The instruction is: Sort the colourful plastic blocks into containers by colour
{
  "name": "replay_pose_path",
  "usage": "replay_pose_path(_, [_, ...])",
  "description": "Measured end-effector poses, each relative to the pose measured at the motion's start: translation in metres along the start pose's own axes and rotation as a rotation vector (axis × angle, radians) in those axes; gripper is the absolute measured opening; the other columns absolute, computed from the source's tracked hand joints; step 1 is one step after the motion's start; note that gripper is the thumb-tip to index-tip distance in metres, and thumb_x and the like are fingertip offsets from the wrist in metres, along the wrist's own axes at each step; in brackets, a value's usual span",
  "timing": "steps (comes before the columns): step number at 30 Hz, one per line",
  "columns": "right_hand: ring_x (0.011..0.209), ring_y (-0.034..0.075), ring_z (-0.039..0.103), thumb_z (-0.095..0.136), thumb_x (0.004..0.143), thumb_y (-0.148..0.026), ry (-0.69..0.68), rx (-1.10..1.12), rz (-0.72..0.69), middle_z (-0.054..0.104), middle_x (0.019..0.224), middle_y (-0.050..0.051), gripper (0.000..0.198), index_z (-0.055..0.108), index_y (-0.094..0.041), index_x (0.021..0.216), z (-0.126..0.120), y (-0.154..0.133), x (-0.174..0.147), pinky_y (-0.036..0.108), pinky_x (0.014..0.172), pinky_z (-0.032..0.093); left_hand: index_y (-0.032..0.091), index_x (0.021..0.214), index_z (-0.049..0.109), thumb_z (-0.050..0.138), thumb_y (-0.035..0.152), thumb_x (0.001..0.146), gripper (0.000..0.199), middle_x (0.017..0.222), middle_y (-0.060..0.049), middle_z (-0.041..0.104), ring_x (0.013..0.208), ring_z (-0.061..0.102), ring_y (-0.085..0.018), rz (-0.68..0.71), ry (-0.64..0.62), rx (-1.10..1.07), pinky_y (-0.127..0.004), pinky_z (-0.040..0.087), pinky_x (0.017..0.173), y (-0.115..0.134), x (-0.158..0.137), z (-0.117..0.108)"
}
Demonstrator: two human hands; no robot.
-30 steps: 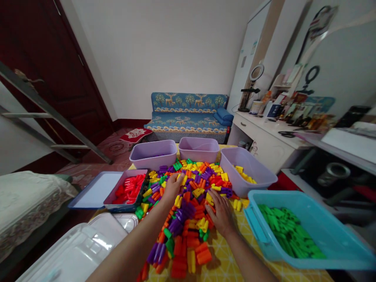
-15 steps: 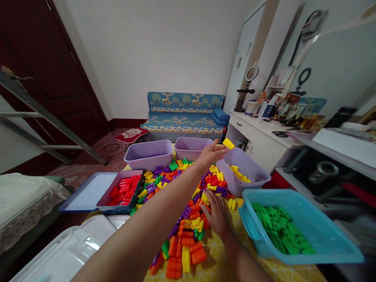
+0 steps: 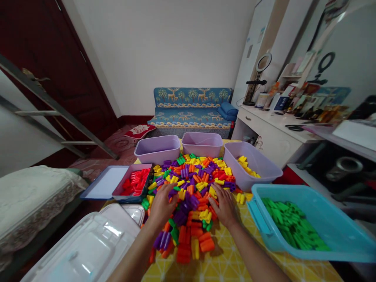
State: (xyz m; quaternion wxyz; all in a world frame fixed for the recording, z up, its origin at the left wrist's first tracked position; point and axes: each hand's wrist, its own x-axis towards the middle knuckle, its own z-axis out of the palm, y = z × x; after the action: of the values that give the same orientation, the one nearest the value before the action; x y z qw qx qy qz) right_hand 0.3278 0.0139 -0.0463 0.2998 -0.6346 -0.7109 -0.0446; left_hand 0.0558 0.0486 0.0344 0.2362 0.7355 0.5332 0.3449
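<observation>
A heap of plastic toy pieces [image 3: 188, 184] in purple, orange, yellow, green and red covers the middle of the table. My left hand [image 3: 162, 201] is over the heap's left side, thumb and fingers apart, with nothing visible in it. Over the right side, my right hand [image 3: 225, 205] rests with its fingers spread. A yellow piece [image 3: 212, 192] lies by its fingertips; whether they touch it I cannot tell. Yellow pieces [image 3: 248, 166] lie in the right-hand purple bin [image 3: 242, 172]. Green pieces [image 3: 293, 223] fill part of the blue tub [image 3: 264, 223].
Two more purple bins [image 3: 158, 154] [image 3: 202, 148] stand behind the heap. Red pieces [image 3: 136, 182] lie in a shallow box at left, beside a pale lid [image 3: 102, 184]. Clear plastic lids [image 3: 85, 243] are at front left. A patterned sofa [image 3: 192, 111] stands beyond the table.
My left hand has come back from the right-hand purple bin to the heap's left side. The yellow piece at its fingertips is gone from there. My right hand stays by the heap.
</observation>
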Motion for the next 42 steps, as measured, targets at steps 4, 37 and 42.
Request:
replay_pose_path(4, [0.133, 0.025, 0.048, 0.045, 0.096, -0.036, 0.005, 0.003, -0.017, 0.052, 0.145, 0.012, 0.048, 0.045, -0.019, 0.141, 0.003, 0.002, 0.000, 0.047, 0.109, 0.036, 0.025, 0.136, 0.055, 0.075, 0.022, 0.064, 0.074, 0.133, -0.013, 0.057, 0.121, 0.056, -0.032, 0.009, -0.241, 0.285, -0.048, 0.045, 0.103, 0.006, -0.036, -0.036])
replay_pose_path(37, [0.132, 0.025, 0.048, 0.043, 0.096, -0.036, 0.013, -0.002, -0.041, 0.052, 0.144, 0.011, 0.048, 0.044, -0.020, 0.142, 0.007, 0.007, 0.000, 0.046, 0.108, 0.035, 0.014, 0.137, 0.050, 0.074, 0.022, 0.070, 0.072, 0.137, -0.018, 0.053, 0.128, 0.052, -0.030, -0.222, -0.077, -0.196, -0.046, 0.039, 0.110, 0.019, -0.012, 0.051])
replay_pose_path(42, [0.133, 0.024, 0.047, 0.043, 0.097, -0.037, 0.009, 0.022, -0.045, 0.052, 0.144, 0.011, 0.048, 0.044, -0.019, 0.141, 0.008, 0.008, 0.000, 0.044, 0.108, 0.036, 0.018, 0.136, 0.054, 0.071, 0.023, 0.076, 0.062, 0.144, -0.012, 0.053, 0.133, 0.050, -0.027, 0.017, -0.262, -0.315, -0.042, 0.039, 0.112, 0.030, 0.040, 0.021])
